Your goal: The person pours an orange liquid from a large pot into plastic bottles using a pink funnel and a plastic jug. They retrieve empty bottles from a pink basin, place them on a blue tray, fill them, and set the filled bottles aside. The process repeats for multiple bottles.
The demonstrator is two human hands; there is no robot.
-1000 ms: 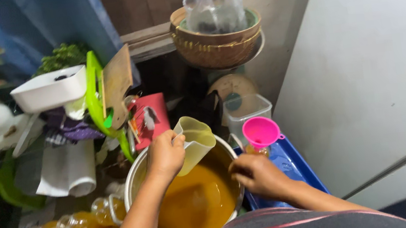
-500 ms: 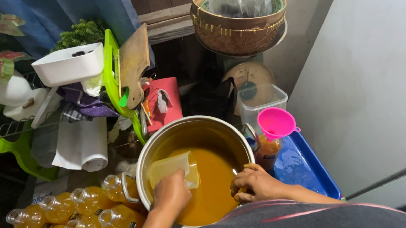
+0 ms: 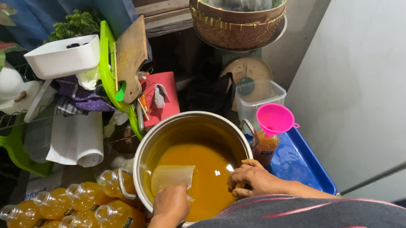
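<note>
Light: dim overall, brightest on the pale wall (image 3: 371, 57) at right.
Glare: small glint on the orange liquid (image 3: 210, 175).
Shadows: deep at left.
Focus: sharp; edges bowed.

A cramped home kitchen: steel stockpot (image 3: 139, 160) of orange liquid, cutting board (image 3: 131, 55), dish rack (image 3: 5, 122), woven basket (image 3: 233, 22).

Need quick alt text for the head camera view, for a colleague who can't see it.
The left hand dips a pale plastic jug into a steel pot of orange liquid while the right hand grips its rim. Filled bottles lie left; a pink funnel tops a bottle right.
</note>
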